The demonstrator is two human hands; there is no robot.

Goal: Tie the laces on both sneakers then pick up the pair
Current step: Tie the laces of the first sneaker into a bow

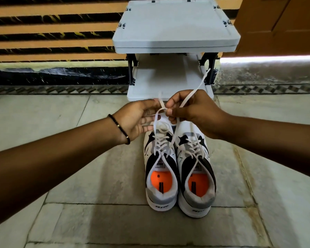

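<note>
Stone floor (pixel 115 221): two sneakers (pixel 179 172), two hands (pixel 168 113).

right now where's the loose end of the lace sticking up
In the head view, the loose lace end rises up and to the right from the right hand, crossing in front of the white shelf unit, above the two sneakers.

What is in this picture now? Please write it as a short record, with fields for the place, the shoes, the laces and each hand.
place: stone tile floor, grey rack by the wall
shoes: two sneakers side by side, heels toward the camera; left sneaker, right sneaker
laces: white lace held up above the shoes; no finished bow seen
left hand: pinches a loop of the lace; black bracelet on the wrist
right hand: pinches the lace, one end trails up past it
</note>
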